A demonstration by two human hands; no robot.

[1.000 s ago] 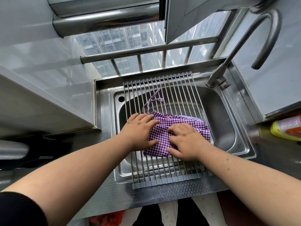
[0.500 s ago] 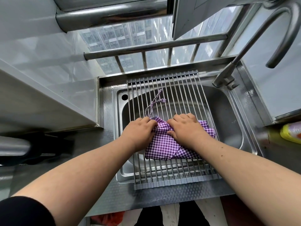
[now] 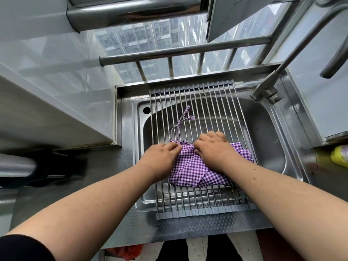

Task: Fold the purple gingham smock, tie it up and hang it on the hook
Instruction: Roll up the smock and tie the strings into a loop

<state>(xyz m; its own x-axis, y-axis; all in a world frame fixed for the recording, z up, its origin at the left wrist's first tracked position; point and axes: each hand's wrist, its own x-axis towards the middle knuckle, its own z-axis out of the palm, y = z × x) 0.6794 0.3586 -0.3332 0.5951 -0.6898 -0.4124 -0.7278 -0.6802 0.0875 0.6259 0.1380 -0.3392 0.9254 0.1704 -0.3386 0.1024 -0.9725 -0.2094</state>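
Item: purple gingham smock, pinched by 2 hands, left, right; loose ties risked slipping between rack bars.

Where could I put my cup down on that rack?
Bare bars lie behind the hands, between the smock's strings and the tap, and along the rack's front edge. The middle is crowded: both hands and the smock.

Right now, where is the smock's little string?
In the head view, the smock's tie string lies loose on the roll-up drying rack over the sink, trailing away from the purple gingham smock, just beyond the left hand.
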